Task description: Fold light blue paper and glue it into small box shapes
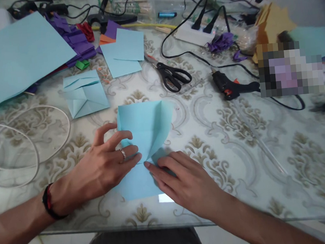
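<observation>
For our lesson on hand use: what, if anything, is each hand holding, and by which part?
The left hand touches the folded blue paper at its left side, the right hand near its middle; whether either grips it cannot be told.

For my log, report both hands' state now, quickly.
Left hand: open, fingers spread over the creased blue paper.
Right hand: touching the same paper; whether it grips cannot be told.
</observation>
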### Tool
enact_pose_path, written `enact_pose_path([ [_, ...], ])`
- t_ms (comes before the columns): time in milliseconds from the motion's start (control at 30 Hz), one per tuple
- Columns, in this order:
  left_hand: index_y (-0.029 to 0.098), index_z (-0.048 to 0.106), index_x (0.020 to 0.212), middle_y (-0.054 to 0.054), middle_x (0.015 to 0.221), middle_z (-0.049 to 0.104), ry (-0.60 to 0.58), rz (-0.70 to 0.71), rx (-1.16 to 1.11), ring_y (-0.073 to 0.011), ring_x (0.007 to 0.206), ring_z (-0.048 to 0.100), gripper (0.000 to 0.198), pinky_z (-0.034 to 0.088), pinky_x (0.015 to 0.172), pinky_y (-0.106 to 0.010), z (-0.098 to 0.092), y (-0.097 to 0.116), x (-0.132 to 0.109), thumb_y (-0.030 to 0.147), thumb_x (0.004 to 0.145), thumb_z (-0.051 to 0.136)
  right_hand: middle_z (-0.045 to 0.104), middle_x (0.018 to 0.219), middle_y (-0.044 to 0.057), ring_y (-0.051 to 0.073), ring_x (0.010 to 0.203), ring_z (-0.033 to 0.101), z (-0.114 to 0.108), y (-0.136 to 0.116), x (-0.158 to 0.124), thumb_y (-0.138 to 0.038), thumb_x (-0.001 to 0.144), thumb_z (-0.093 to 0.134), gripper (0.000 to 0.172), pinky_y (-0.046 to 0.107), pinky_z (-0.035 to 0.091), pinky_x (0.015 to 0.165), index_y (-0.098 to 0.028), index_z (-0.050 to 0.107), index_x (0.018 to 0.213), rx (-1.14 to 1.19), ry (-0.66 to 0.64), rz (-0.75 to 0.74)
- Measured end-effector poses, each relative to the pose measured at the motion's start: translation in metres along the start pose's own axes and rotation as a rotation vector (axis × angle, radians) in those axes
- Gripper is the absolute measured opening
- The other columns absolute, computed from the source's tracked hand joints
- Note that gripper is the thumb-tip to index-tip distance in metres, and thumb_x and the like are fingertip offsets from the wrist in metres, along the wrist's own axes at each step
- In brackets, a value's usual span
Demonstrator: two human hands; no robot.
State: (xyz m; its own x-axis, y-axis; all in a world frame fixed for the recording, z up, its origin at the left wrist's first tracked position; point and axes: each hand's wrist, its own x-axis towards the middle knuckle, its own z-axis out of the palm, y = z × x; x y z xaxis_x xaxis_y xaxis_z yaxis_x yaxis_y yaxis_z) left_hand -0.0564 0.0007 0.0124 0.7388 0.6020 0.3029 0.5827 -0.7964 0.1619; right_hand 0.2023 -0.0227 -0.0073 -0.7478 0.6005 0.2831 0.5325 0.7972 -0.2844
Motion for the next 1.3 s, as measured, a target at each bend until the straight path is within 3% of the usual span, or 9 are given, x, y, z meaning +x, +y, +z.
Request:
enact_pose_path([
  [267,0.027,0.074,0.111,0.002,0.104,0.08,-0.026,0.024,0.05,-0.0271,0.121,0.063,0.027,0.034,0.117,-0.054,-0.004,0.002,0.0,0.011,0.103,0.054,0.069,0.089,0.008,0.024,0.08,0.057,0.001,0.0,0.0,-0.013,0.101,0.059,0.035,0.041,0.051,0.074,-0.007,0.068,0.134,-0.049,-0.024,-0.035],
  [367,0.024,0.074,0.115,-0.001,0.112,0.079,-0.043,0.0,0.027,-0.0279,0.119,0.061,0.024,0.033,0.116,-0.056,-0.005,0.004,-0.001,0.016,0.103,0.054,0.069,0.089,0.008,0.025,0.08,0.056,0.002,-0.001,0.001,-0.014,0.101,0.057,0.034,0.042,0.051,0.075,-0.006,0.069,0.131,-0.075,-0.024,-0.039],
  [533,0.025,0.072,0.126,-0.006,0.113,0.074,-0.159,-0.021,0.137,-0.0271,0.108,0.062,0.033,0.042,0.105,-0.054,-0.013,0.008,-0.002,0.013,0.105,0.049,0.069,0.09,0.009,0.026,0.084,0.059,0.003,-0.006,0.005,-0.015,0.102,0.055,0.034,0.043,0.053,0.079,-0.003,0.067,0.132,-0.081,-0.045,-0.032],
  [733,0.014,0.069,0.131,-0.009,0.114,0.073,-0.245,-0.039,0.191,-0.0279,0.106,0.066,0.034,0.048,0.094,-0.05,-0.015,0.019,-0.004,0.008,0.102,0.052,0.071,0.091,0.012,0.027,0.082,0.064,0.003,-0.017,0.013,-0.014,0.101,0.055,0.038,0.043,0.056,0.074,0.002,0.065,0.133,-0.127,-0.091,0.006],
  [1067,0.011,0.077,0.103,-0.007,0.091,0.073,-0.191,-0.059,0.277,-0.0276,0.091,0.066,0.018,0.047,0.075,-0.045,-0.016,0.026,-0.004,0.014,0.101,0.06,0.074,0.099,0.013,0.029,0.086,0.07,-0.001,-0.021,0.029,-0.013,0.098,0.059,0.049,0.045,0.061,0.078,0.002,0.055,0.145,-0.105,-0.266,0.095],
  [1300,0.009,0.074,0.113,-0.008,0.085,0.075,-0.265,-0.11,0.266,-0.0271,0.08,0.07,0.021,0.049,0.071,-0.044,-0.014,0.024,-0.008,0.021,0.103,0.059,0.075,0.107,0.016,0.029,0.093,0.07,-0.002,-0.02,0.038,-0.012,0.099,0.056,0.053,0.046,0.06,0.086,0.0,0.048,0.151,-0.076,-0.367,0.146],
])
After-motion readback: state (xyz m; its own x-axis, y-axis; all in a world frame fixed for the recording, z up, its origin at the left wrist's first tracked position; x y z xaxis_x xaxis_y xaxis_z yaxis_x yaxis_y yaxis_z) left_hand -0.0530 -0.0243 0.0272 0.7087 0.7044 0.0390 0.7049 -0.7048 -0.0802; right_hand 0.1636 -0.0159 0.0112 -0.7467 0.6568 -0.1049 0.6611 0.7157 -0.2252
